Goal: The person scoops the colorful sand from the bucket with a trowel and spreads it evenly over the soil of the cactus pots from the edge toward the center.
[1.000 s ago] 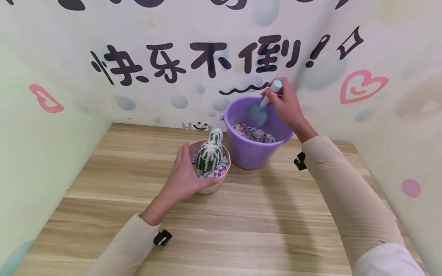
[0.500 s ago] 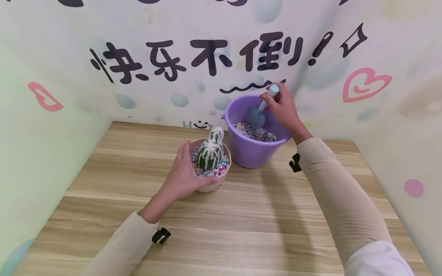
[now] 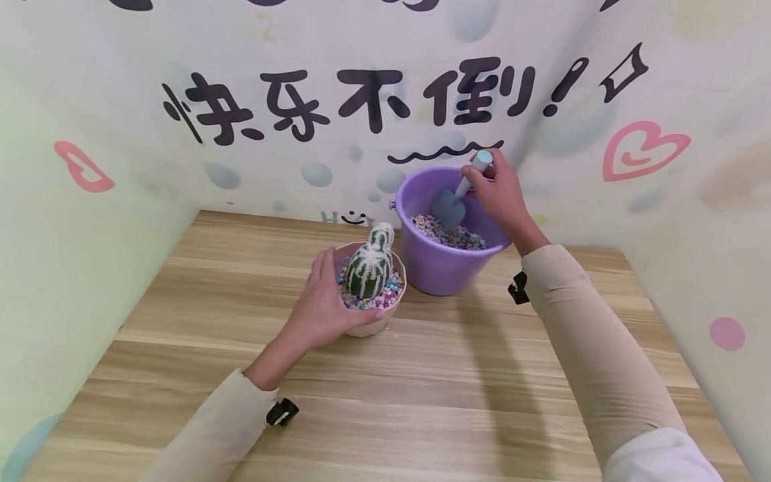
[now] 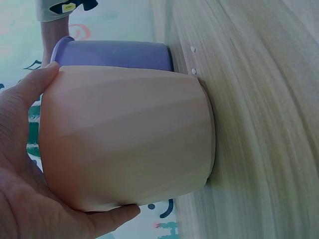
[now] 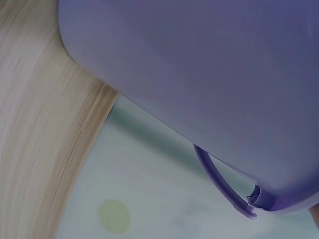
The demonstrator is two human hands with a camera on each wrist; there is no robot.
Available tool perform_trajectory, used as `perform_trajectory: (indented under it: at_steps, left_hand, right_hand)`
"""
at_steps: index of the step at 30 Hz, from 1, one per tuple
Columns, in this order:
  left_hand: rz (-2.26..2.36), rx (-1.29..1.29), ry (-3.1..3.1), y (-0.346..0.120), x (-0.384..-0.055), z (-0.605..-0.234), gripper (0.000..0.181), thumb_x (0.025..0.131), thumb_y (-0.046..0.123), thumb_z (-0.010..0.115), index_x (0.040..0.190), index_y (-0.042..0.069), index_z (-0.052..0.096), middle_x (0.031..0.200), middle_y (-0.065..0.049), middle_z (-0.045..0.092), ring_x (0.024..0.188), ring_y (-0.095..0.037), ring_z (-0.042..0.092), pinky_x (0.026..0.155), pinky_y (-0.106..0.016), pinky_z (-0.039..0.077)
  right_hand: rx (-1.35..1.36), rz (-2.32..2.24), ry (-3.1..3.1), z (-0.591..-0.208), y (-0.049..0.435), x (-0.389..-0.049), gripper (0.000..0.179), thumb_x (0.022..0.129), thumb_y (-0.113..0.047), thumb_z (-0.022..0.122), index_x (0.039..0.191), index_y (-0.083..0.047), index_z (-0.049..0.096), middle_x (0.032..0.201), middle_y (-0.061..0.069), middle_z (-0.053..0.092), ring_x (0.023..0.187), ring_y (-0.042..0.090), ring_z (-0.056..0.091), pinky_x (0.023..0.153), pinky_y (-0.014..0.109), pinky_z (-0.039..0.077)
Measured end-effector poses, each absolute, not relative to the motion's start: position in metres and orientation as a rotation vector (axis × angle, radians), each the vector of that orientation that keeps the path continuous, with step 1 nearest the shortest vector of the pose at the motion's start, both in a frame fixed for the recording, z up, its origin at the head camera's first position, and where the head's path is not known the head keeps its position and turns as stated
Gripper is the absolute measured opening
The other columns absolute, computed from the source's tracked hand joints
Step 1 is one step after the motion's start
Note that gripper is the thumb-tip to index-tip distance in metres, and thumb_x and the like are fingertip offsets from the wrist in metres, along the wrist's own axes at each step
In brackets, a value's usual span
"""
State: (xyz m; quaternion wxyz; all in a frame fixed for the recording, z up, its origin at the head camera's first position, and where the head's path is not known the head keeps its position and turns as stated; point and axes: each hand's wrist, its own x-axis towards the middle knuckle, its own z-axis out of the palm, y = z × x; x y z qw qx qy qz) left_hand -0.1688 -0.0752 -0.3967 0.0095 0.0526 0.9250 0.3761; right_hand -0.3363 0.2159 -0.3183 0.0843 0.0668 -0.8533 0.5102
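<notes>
My left hand (image 3: pixel 316 304) grips the side of a pale pink pot (image 4: pixel 124 134), thumb near its front rim and fingers around the far left. Inside the pot a green cactus with white stripes (image 3: pixel 369 271) stands in coloured pebbles (image 3: pixel 394 288). My right hand (image 3: pixel 500 191) reaches over the rim of a purple bucket (image 3: pixel 436 268) and holds a small blue-grey shovel (image 3: pixel 448 209) by its light handle. The blade's tip meets the coloured pebbles (image 3: pixel 424 226) in the bucket. In the right wrist view the bucket wall (image 5: pixel 199 74) hides the shovel and nearly all of the hand.
Pot and bucket stand close together on a wooden table (image 3: pixel 391 408) near its back edge. A printed wall cloth (image 3: pixel 289 167) rises behind. Tiny loose pebbles (image 4: pixel 194 71) lie beside the pot. The bucket's purple handle (image 5: pixel 219 181) hangs on its far side.
My right hand has lowered the shovel slightly, and its blade has come down to the pebbles in the bucket. My left hand keeps its hold on the pot.
</notes>
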Motion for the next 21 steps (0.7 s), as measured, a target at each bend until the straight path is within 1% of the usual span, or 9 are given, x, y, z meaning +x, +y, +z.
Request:
perform_trajectory:
  at_steps: [3,10,21]
  left_hand:
    - [1.177,0.171,2.891,-0.0744,-0.1684,-0.3964,0.138,0.062,0.06,0.083,0.155,0.005,-0.002,0.161,-0.019,0.002,0.143,-0.043,0.022,0.108,-0.061,0.032]
    - [1.193,0.152,2.884,-0.0744,-0.1683,-0.3966,0.137,0.062,0.058,0.084,0.156,0.006,-0.001,0.161,-0.018,0.002,0.142,-0.043,0.024,0.107,-0.062,0.033]
    - [1.178,0.136,2.882,-0.0742,-0.1684,-0.396,0.139,0.061,0.063,0.082,0.156,0.008,-0.002,0.162,-0.017,0.003,0.142,-0.043,0.025,0.105,-0.063,0.035]
  right_hand:
    - [0.209,1.513,-2.55,-0.3185,0.2175,-0.337,0.03,0.099,-0.031,0.055,0.118,-0.011,0.044,0.116,0.016,0.061,0.107,0.024,0.063,0.092,0.042,0.054]
    - [0.266,1.466,-2.58,-0.3216,0.2174,-0.3386,0.026,0.102,-0.024,0.048,0.118,-0.005,0.042,0.112,0.017,0.061,0.101,0.025,0.064,0.088,0.037,0.056]
    - [0.317,1.418,-2.642,-0.3227,0.2151,-0.3379,0.026,0.102,-0.027,0.049,0.116,-0.005,0.043,0.108,0.016,0.063,0.096,0.022,0.062,0.087,0.04,0.056]
